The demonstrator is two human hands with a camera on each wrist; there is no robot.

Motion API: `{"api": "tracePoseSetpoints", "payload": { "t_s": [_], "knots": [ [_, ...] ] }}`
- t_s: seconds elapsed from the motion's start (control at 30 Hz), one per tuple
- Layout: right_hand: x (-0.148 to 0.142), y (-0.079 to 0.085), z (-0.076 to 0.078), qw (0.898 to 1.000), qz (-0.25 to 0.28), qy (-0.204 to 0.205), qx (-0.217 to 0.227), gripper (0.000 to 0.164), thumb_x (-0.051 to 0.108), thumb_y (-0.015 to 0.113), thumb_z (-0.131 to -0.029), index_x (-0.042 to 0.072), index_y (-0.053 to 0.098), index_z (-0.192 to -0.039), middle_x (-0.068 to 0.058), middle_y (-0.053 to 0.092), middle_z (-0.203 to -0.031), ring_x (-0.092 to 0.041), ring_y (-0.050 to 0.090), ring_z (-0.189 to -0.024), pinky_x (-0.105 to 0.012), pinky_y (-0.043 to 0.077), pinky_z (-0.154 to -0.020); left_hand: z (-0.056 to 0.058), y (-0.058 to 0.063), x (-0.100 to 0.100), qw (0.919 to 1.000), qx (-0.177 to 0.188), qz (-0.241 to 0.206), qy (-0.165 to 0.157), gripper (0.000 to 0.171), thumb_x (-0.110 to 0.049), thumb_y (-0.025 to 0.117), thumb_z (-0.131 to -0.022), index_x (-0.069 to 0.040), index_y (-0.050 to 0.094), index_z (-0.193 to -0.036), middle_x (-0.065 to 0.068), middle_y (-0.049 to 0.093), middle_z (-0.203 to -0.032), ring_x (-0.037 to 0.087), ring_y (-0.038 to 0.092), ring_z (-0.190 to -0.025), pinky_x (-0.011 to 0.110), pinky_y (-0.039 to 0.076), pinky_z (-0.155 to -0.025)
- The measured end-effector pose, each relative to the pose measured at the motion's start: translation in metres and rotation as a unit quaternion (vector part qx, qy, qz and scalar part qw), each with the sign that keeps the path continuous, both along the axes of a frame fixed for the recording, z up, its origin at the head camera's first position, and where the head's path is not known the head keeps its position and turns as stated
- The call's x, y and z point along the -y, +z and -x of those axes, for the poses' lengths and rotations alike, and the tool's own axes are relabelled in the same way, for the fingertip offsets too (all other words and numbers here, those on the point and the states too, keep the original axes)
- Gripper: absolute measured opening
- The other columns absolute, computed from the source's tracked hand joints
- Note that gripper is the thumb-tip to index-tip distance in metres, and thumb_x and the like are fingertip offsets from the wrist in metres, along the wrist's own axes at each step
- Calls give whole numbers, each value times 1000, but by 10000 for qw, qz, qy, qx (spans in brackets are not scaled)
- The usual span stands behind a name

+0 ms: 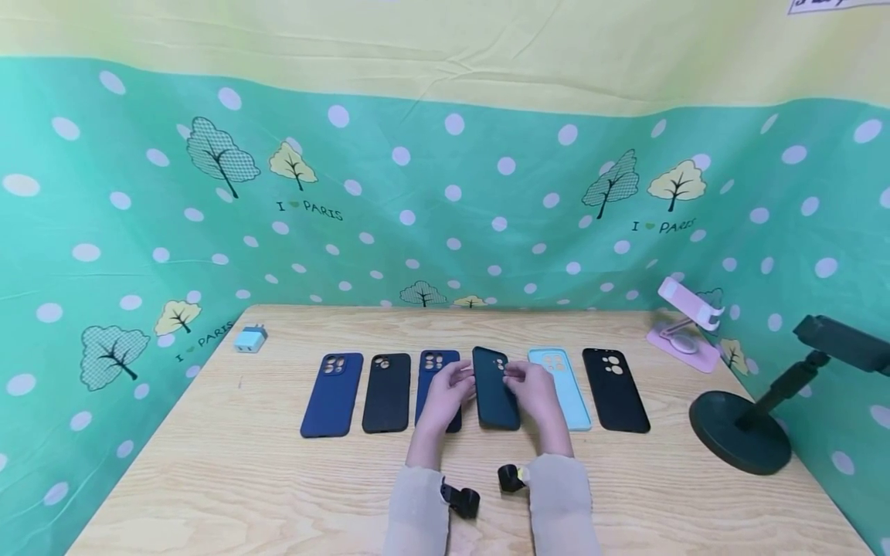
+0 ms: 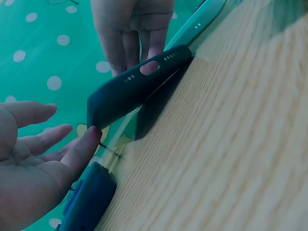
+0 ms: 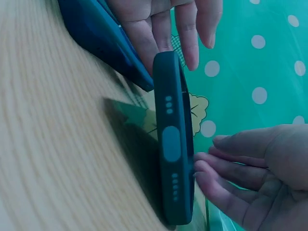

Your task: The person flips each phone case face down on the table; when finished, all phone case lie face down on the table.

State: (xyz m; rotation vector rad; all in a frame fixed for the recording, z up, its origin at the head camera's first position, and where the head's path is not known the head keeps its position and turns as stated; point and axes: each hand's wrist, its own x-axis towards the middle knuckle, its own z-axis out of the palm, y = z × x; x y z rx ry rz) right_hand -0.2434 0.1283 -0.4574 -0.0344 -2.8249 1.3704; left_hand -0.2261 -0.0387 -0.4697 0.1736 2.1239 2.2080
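A dark green phone case [image 1: 492, 405] stands tilted over the table between my hands, its left edge raised above a shadow. Fingertips of my left hand [image 1: 448, 392] touch that raised edge, the fingers nearly straight. Against the upper face, the straight fingers of my right hand [image 3: 257, 178] rest lightly. An oblong port hole shows in the case's end wall in both wrist views. Partly behind my left hand lies a blue phone case [image 1: 425, 380]. A light blue phone case [image 1: 572, 398] lies flat beside my right hand [image 1: 537, 390].
Farther left lie a navy phone case [image 1: 331, 405] and a black one [image 1: 386, 405]. On the right are another black phone case [image 1: 619, 398], a pink phone stand [image 1: 684, 351] and a black stand with a round base [image 1: 740, 432]. A charger plug [image 1: 250, 338] sits back left.
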Motion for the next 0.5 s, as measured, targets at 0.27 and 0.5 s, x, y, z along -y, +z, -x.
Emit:
{"api": "tracePoseSetpoints", "payload": {
  "t_s": [0.27,0.5],
  "knots": [
    [2,5,-3,9991,-95,316,255,32,10,58,-96,-2,61,-126,-17,67,-120,-30,66,-108,-42,55,-92,1,0,0,9997,29,-239,-46,41,2,44,-98,17,40,-136,38,52,-129,43,57,-120,42,53,-99],
    [3,5,-3,9970,494,315,498,35,16,49,-101,-2,58,-130,-22,62,-128,-30,66,-108,-36,59,-87,3,-3,0,9995,-36,-311,-55,39,3,44,-98,14,43,-135,34,54,-131,40,58,-119,45,51,-101]
  ]
}}
